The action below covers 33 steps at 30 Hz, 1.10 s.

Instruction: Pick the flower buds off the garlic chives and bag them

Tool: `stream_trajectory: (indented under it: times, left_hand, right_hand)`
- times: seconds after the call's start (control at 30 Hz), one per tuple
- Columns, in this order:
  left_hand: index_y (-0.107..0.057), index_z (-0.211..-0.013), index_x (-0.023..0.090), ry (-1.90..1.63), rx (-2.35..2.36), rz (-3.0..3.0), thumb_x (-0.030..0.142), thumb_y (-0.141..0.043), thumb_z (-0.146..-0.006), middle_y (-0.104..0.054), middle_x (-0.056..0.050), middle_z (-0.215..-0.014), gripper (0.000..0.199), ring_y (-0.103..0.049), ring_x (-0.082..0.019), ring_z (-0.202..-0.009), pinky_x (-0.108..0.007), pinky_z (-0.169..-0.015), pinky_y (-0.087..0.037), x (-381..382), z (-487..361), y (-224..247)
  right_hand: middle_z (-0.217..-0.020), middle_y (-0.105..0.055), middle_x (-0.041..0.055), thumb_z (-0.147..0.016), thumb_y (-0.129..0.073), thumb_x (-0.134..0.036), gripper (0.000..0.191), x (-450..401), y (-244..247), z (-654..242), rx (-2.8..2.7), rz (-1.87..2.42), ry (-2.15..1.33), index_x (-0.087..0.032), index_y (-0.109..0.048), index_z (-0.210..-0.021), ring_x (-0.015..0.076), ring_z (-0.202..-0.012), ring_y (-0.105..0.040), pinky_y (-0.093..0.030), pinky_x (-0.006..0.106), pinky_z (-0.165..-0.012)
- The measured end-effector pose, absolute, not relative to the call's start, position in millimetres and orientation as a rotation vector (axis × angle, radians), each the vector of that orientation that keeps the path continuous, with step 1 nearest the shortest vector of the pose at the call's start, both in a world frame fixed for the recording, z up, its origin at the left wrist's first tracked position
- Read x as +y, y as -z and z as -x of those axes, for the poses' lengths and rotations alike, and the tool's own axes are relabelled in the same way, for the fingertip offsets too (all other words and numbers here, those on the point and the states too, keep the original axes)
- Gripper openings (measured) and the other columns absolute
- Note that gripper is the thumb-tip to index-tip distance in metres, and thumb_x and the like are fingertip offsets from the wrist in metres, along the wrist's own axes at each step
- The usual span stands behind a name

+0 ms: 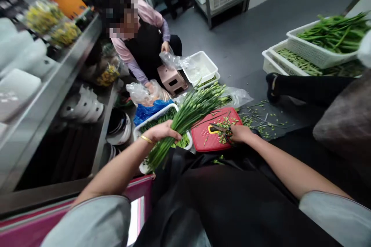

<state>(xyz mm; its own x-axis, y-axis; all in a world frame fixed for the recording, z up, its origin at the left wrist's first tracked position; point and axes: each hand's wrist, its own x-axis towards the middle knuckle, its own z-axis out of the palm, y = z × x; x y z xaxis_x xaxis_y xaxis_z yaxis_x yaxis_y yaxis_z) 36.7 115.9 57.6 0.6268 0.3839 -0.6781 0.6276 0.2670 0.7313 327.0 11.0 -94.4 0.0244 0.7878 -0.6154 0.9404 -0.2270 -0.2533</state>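
Note:
My left hand (164, 131) is wrapped round a thick bunch of flowering chives (191, 110), held slantwise with the buds pointing away to the upper right. Under the stems stands a white basket (136, 133) with more green stalks in it. In my right hand (240, 134) is a pair of scissors (224, 129), its dark blades lying over a red plastic stool (199, 139). How far the blades are apart I cannot make out. Cut green buds (223, 137) are scattered on the stool top, around its yellow-edged opening.
More trimmings (265, 125) litter the floor to the right. Ahead, a co-worker (147, 42) crouches by a pink stool (171, 79), handling plastic bags. White crates of green vegetables (333, 38) are stacked at right, near another person's leg (313, 88). Metal shelving (66, 65) runs along the left.

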Motion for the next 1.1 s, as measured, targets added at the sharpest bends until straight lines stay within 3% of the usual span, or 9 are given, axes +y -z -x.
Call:
stream_trajectory:
  times: [0.07,0.13,0.23,0.3,0.37,0.47,0.57,0.7,1.1]
  left_hand:
    - [-0.061,-0.06,0.014,0.139,0.96,-1.26,0.026,-0.079,-0.052,-0.061,-0.002,-0.054,0.023,-0.054,-0.014,-0.047,-0.024,-0.045,-0.043,107.7,-37.5,-43.0]
    - [-0.061,-0.061,0.013,0.087,0.966,-1.206,0.025,-0.08,-0.051,-0.062,-0.002,-0.054,0.024,-0.054,-0.013,-0.046,-0.024,-0.044,-0.041,102.2,-37.5,-37.4]
    - [-0.062,-0.061,0.012,0.067,0.92,-1.173,0.025,-0.08,-0.051,-0.061,-0.003,-0.053,0.024,-0.055,-0.013,-0.046,-0.023,-0.045,-0.041,96.5,-40.3,-43.4]
    - [-0.062,-0.061,0.011,0.076,0.887,-1.159,0.027,-0.08,-0.051,-0.061,-0.003,-0.053,0.025,-0.054,-0.013,-0.045,-0.023,-0.046,-0.041,92.6,-43.9,-52.2]
    - [-0.062,-0.061,0.011,0.067,0.877,-1.151,0.029,-0.08,-0.051,-0.061,-0.003,-0.053,0.027,-0.054,-0.013,-0.045,-0.024,-0.046,-0.041,87.9,-47.3,-62.1]
    - [-0.061,-0.063,0.011,0.054,0.891,-1.157,0.032,-0.081,-0.049,-0.06,-0.003,-0.054,0.032,-0.054,-0.013,-0.045,-0.025,-0.046,-0.042,79.2,-50.4,-76.2]
    - [-0.06,-0.065,0.012,0.073,0.915,-1.171,0.036,-0.084,-0.047,-0.059,-0.002,-0.053,0.038,-0.053,-0.013,-0.044,-0.025,-0.046,-0.041,68.9,-52.4,-86.8]
    - [-0.059,-0.066,0.013,0.133,0.924,-1.177,0.039,-0.084,-0.047,-0.059,-0.002,-0.052,0.04,-0.053,-0.013,-0.045,-0.025,-0.045,-0.041,55.4,-56.7,-93.7]
    - [-0.063,-0.065,0.01,0.202,1.02,-1.207,0.028,-0.082,-0.051,-0.062,-0.003,-0.056,0.029,-0.056,-0.013,-0.048,-0.022,-0.046,-0.041,32.6,-53.7,-85.8]
  right_hand:
    - [-0.093,-0.069,0.0172,-0.077,-0.056,-0.028,0.021,-1.0,84.0,-339.5,1.787,-2.092,1.069,-0.012,-0.065,-0.086,0.0283,-0.092,-0.067,-0.049,0.033,-0.074]
    - [-0.081,-0.068,0.0119,-0.078,-0.048,-0.033,0.022,-26.7,73.0,-354.2,1.756,-2.15,1.37,-0.016,-0.06,-0.074,0.0235,-0.08,-0.067,-0.048,0.031,-0.068]
    - [-0.067,-0.061,0.0028,-0.072,-0.048,-0.04,0.02,-75.0,55.4,-366.9,1.593,-2.218,2.171,-0.02,-0.051,-0.074,0.0169,-0.062,-0.06,-0.046,0.028,-0.059]
    - [-0.063,-0.055,-0.0012,-0.066,-0.057,-0.047,0.029,-99.5,43.5,-365.8,1.578,-2.259,2.375,-0.022,-0.046,-0.072,0.0147,-0.058,-0.053,-0.043,0.026,-0.055]
    - [-0.06,-0.049,-0.0022,-0.065,-0.063,-0.055,0.04,-112.0,33.0,-360.3,1.714,-2.346,2.166,-0.022,-0.041,-0.066,0.0139,-0.056,-0.048,-0.038,0.025,-0.052]
    - [-0.061,-0.052,0.0003,-0.075,-0.052,-0.061,0.041,-112.7,24.3,-353.6,1.932,-2.379,1.809,-0.023,-0.042,-0.065,0.0164,-0.057,-0.051,-0.039,0.028,-0.053]
    - [-0.077,-0.064,0.0059,-0.084,-0.044,-0.054,0.032,-104.8,24.4,-352.3,2.155,-2.325,1.662,-0.023,-0.051,-0.078,0.0208,-0.07,-0.063,-0.048,0.031,-0.064]
    - [-0.095,-0.069,0.0121,-0.087,-0.043,-0.048,0.031,-94.7,22.8,-351.2,2.266,-2.222,1.48,-0.02,-0.055,-0.094,0.0263,-0.087,-0.068,-0.051,0.034,-0.075]
    - [-0.092,-0.07,0.0125,-0.094,-0.04,-0.036,0.024,-78.5,-26.2,-354.2,2.321,-2.062,1.122,-0.018,-0.056,-0.096,0.0242,-0.086,-0.069,-0.047,0.031,-0.072]
